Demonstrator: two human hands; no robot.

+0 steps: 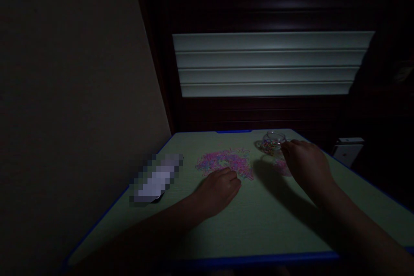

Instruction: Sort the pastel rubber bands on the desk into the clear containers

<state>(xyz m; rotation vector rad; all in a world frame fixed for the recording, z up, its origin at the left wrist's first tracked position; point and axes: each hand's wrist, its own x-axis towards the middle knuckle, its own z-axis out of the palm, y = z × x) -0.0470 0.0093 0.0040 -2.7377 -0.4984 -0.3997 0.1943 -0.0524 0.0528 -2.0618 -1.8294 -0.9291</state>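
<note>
A loose pile of thin pink, purple and blue pieces [223, 160], perhaps small rubber bands, is spread on the pale green table [246, 224]. At its near edge my left hand [221, 189] rests with curled fingers, and what they hold, if anything, is hidden. My right hand [307, 166] is raised with its fingertips pinched together beside a round clear jar [273, 142]. Many-coloured small pieces lie inside that jar. Partly behind my right hand is a clear container with pink contents [282, 167]. Nothing can be made out in the right fingertips.
A blurred-out pale object, like a phone [158, 181], lies at the table's left. Blue edging [252, 261] runs round the table. A wall [80, 73] stands on the left, and dark panelling with a pale slatted panel [268, 64] behind. A white box [348, 151] is beyond the right edge.
</note>
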